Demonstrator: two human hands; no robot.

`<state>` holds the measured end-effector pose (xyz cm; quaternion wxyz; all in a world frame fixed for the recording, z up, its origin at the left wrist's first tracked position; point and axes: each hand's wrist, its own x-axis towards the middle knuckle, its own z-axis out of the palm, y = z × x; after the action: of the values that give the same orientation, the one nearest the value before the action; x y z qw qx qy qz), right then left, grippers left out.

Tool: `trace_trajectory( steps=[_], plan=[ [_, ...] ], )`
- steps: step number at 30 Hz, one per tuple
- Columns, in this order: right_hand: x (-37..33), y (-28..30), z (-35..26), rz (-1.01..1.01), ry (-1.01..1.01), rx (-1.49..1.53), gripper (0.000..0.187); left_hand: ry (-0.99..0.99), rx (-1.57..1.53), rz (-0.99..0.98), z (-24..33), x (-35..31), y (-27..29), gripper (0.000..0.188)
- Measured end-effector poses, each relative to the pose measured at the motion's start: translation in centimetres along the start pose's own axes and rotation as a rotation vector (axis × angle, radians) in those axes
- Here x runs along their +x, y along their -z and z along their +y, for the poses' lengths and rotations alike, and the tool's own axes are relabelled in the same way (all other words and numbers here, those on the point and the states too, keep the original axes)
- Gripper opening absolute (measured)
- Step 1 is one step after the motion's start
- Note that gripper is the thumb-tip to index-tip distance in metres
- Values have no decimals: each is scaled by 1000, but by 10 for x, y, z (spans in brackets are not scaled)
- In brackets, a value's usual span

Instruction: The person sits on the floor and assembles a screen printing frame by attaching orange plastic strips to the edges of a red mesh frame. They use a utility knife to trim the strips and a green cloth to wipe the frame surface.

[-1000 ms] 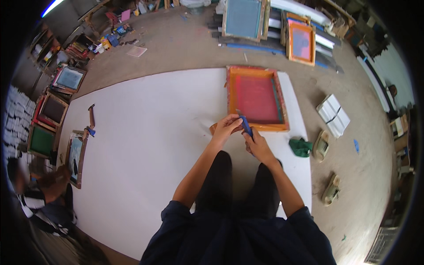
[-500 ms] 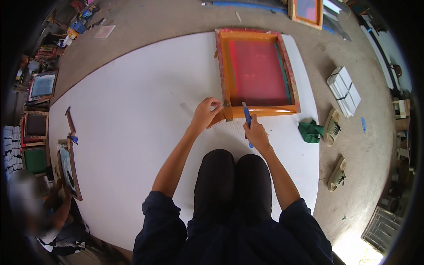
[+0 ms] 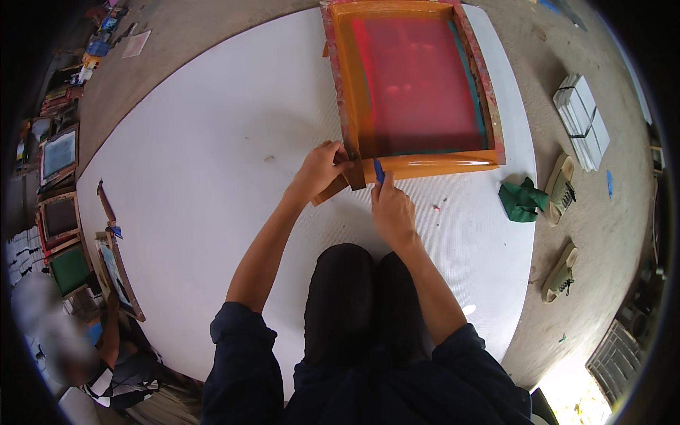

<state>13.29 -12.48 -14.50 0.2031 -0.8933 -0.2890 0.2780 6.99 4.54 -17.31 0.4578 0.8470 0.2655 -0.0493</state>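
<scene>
A screen-printing frame (image 3: 496,127) with reddish mesh lies on the white board before me, its near side covered in shiny brown tape (image 3: 432,166). At its near left corner a strip of that tape sticks out past the edge. My left hand (image 3: 319,170) is closed there, thumb and fingers pinched at the strip; the fingertips partly hide what they grip. My right hand (image 3: 394,212) is wrapped round a blue utility knife (image 3: 379,171), its tip end up against the taped near side, just right of the corner.
A green cloth (image 3: 523,200) lies at the board's right edge, beside two shoes (image 3: 561,273) and a strapped white stack (image 3: 582,122). A hammer (image 3: 106,202) rests on the left. Another person (image 3: 110,333) handles a smaller frame (image 3: 119,273) at lower left.
My right hand has brought the knife left and closer to the frame's corner. My left hand stays at the corner. The view has shifted, so the frame appears higher and larger.
</scene>
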Motion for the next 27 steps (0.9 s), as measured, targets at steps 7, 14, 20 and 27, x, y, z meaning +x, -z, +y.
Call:
trace_trajectory(
  steps=[7,14,20,27],
  plan=[
    [-3,-12,-9,-136,-15,-93,28,10,-132,-46,-9,10,4,24],
    [-9,-27,-21,-85,33,-223,40,33,-190,-62,-11,12,4,25],
    [-14,-28,-31,-39,26,-202,31,28,-209,-55,-17,11,4,24],
    [-10,-34,-32,-65,-33,-251,46,-63,-196,-49,-22,14,2,23]
  ],
)
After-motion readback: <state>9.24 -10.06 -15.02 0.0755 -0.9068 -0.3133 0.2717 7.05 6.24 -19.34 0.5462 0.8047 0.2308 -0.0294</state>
